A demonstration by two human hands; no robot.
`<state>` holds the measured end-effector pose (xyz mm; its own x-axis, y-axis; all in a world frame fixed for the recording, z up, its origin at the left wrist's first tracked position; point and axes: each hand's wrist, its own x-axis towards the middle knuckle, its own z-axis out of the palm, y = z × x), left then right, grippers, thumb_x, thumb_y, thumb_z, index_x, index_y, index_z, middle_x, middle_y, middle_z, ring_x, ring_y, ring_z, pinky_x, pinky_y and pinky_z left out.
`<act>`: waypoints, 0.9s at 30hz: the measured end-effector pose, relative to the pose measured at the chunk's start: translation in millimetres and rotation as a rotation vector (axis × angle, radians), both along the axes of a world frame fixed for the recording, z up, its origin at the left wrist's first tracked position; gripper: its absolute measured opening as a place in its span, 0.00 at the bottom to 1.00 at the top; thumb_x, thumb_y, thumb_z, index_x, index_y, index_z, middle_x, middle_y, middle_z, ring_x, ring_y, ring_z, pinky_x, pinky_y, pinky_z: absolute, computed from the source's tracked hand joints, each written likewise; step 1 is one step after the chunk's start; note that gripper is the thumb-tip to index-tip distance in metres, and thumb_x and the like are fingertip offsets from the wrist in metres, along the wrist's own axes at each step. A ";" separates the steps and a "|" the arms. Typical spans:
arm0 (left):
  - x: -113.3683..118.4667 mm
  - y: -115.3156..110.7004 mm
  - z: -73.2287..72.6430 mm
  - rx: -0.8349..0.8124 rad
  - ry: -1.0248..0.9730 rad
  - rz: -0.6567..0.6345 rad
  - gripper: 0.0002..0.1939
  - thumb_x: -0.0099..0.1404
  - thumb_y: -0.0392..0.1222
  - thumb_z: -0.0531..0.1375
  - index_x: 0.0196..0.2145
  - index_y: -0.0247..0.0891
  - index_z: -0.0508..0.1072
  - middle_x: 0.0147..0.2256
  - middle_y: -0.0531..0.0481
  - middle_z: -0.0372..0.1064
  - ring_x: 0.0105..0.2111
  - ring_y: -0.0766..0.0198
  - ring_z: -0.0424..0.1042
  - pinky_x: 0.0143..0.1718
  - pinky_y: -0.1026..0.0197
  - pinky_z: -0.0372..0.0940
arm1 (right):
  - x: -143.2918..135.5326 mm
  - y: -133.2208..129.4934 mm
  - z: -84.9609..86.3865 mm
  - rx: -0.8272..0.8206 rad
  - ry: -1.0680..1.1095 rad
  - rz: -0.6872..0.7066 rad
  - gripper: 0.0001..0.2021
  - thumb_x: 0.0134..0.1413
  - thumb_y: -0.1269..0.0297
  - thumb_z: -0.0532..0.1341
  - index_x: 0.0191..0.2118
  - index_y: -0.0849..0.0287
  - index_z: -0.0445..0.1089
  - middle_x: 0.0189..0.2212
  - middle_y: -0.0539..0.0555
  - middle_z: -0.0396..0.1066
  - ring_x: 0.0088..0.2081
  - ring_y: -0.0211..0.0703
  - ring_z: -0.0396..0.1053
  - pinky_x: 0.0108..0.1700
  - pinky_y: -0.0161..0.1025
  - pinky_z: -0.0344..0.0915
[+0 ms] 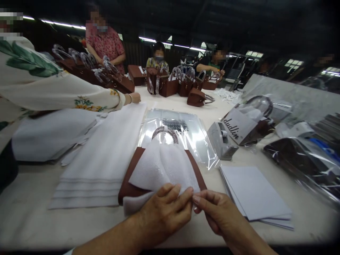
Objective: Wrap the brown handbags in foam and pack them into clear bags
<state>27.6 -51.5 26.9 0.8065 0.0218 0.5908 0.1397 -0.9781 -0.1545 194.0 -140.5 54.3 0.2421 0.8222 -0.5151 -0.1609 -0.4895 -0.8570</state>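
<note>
At the bottom centre of the frame the left hand (162,209) and the right hand (215,210) meet fingertip to fingertip at the near edge of a white foam sheet (164,166); both have their fingers closed in a pinch, though whether the right one actually has the sheet between its fingertips is hard to tell. Both forearms are cut off by the lower border. The sheet drapes over a brown handbag (130,177) lying flat on the worktop (26,216), hiding most of the bag; only its side edges and its wrapped curved handle (165,131) show, just above the hands. Behind the bag lies a stack of clear plastic bags (186,131), whose printing is too small to read. Left of the bag is a pile of white sheets (106,159); to the right, a stack of white cards (255,194), a tape dispenser (221,140) and a bagged item labelled "dudlin" (236,129). In the upper left a co-worker's floral sleeve (53,85) reaches in, and more brown bags (170,83) stand at the far end.
</note>
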 end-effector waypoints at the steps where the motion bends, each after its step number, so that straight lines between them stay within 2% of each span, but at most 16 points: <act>1: 0.0 -0.1 0.1 -0.009 -0.002 -0.002 0.09 0.63 0.36 0.54 0.42 0.39 0.70 0.53 0.49 0.62 0.47 0.59 0.63 0.50 0.56 0.53 | -1.7 -1.0 0.7 -0.005 -0.002 -0.003 0.20 0.41 0.48 0.64 0.25 0.63 0.64 0.15 0.45 0.61 0.10 0.22 0.43 0.12 0.27 0.36; 5: 0.3 -0.4 0.6 -0.040 -0.001 0.000 0.10 0.64 0.36 0.54 0.43 0.38 0.69 0.52 0.49 0.63 0.47 0.59 0.63 0.50 0.56 0.53 | -12.0 -9.4 3.5 -0.016 -0.054 -0.048 0.23 0.38 0.48 0.65 0.35 0.61 0.64 0.20 0.47 0.65 0.10 0.25 0.47 0.11 0.27 0.42; 10: -0.2 0.8 0.7 -0.080 0.025 -0.019 0.10 0.65 0.34 0.51 0.42 0.36 0.69 0.51 0.50 0.64 0.47 0.59 0.62 0.51 0.56 0.52 | -24.7 -22.2 -4.7 0.062 -0.135 -0.209 0.27 0.39 0.49 0.65 0.40 0.56 0.54 0.18 0.41 0.63 0.10 0.29 0.52 0.10 0.27 0.50; 16: -1.4 -0.2 -1.6 -0.052 0.048 -0.024 0.14 0.65 0.36 0.53 0.48 0.38 0.67 0.52 0.49 0.62 0.49 0.57 0.61 0.51 0.54 0.51 | -34.8 -23.4 -31.1 0.145 -0.126 -0.366 0.28 0.39 0.47 0.65 0.37 0.54 0.48 0.18 0.41 0.64 0.11 0.32 0.57 0.12 0.27 0.54; 20: -1.5 -0.2 -0.4 -0.013 0.100 -0.033 0.15 0.64 0.37 0.53 0.49 0.39 0.66 0.53 0.47 0.61 0.49 0.55 0.61 0.50 0.53 0.52 | -30.5 -24.0 -56.3 0.131 -0.297 -0.356 0.25 0.42 0.45 0.62 0.35 0.54 0.49 0.18 0.43 0.64 0.14 0.36 0.59 0.14 0.31 0.58; 22: -2.7 0.3 1.3 -0.001 0.115 -0.021 0.15 0.64 0.37 0.53 0.49 0.40 0.65 0.53 0.46 0.61 0.49 0.55 0.61 0.49 0.53 0.52 | -23.3 -30.4 -61.1 0.080 -0.434 -0.304 0.22 0.43 0.45 0.61 0.33 0.55 0.51 0.16 0.44 0.62 0.15 0.36 0.57 0.16 0.32 0.57; 24: -4.3 0.2 4.0 0.012 0.123 -0.006 0.15 0.64 0.37 0.53 0.50 0.40 0.65 0.53 0.46 0.60 0.48 0.55 0.61 0.49 0.53 0.53 | -14.9 -36.5 -52.2 0.062 -0.613 -0.288 0.19 0.46 0.47 0.60 0.32 0.55 0.55 0.15 0.44 0.60 0.16 0.36 0.56 0.20 0.34 0.57; 27: -3.2 -2.3 9.6 0.026 0.140 -0.004 0.15 0.64 0.38 0.52 0.49 0.41 0.65 0.54 0.48 0.59 0.47 0.57 0.62 0.49 0.54 0.55 | -6.8 -27.1 -14.6 0.231 -0.846 -0.378 0.17 0.49 0.49 0.58 0.39 0.54 0.60 0.23 0.49 0.65 0.24 0.41 0.64 0.29 0.38 0.62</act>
